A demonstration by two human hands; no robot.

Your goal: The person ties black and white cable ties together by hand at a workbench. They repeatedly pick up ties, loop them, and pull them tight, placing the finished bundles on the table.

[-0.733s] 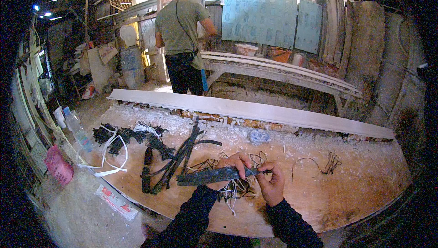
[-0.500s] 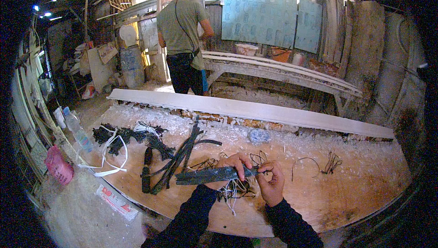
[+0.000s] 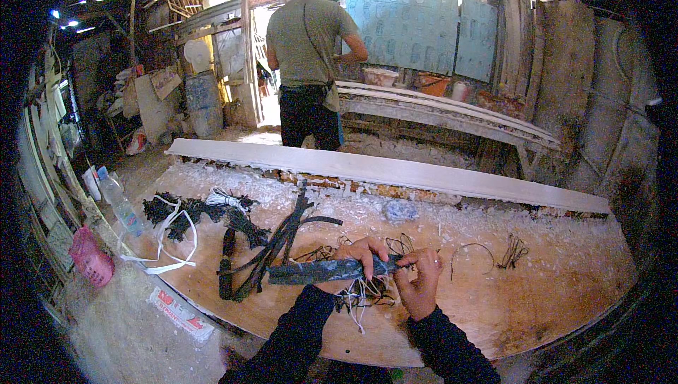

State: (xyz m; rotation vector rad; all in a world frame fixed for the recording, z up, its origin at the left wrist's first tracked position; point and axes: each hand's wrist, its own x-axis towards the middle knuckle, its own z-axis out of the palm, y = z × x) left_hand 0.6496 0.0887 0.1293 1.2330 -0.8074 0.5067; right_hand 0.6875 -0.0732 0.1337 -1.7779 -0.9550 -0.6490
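Observation:
My left hand (image 3: 362, 255) is closed around a dark grey-black flat strip (image 3: 311, 272), its thumb and fingers across the strip's right part. The strip lies nearly level above the table, its left end sticking out past my wrist. At its right end my right hand (image 3: 420, 282) pinches with thumb and forefinger; what exactly sits between them is too small to make out. Below the strip lie tangled white and dark cords (image 3: 362, 303). More thin dark cord (image 3: 400, 243) shows just behind my hands.
Left on the wooden table (image 3: 537, 306) are dark strips (image 3: 277, 243), a dark-handled tool (image 3: 227, 264), black cord bundles (image 3: 173, 213) and a white strap (image 3: 162, 246). A long white board (image 3: 381, 169) runs along the far edge. A person (image 3: 307, 59) stands beyond, near a bench (image 3: 452, 114).
The strip has rolled or tilted slightly in my left hand, and my right fingers have shifted a little at its end. The person beyond the table has moved to the right.

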